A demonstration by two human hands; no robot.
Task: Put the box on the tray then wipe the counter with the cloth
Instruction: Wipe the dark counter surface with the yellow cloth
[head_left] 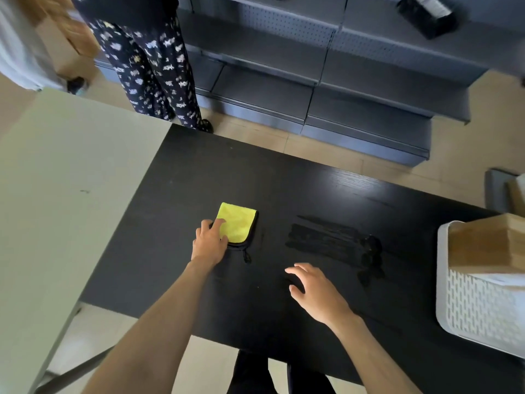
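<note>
Resting under the left hand (209,242), the cloth (236,222) runs long-axis away; box (487,240) on tray (480,308).

On the counter (284,180) the cloth (237,221) lies at nine o'clock, the tray (477,308) at three, box (485,243) in it; shelves (312,81) stand at twelve.

One head-worn wide-angle view, forward and steeply down over the black counter (284,189), close above

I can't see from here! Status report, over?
Left hand open on yellow cloth. Right hand open, empty. Box in tray. Wet streaks unwiped.
</note>
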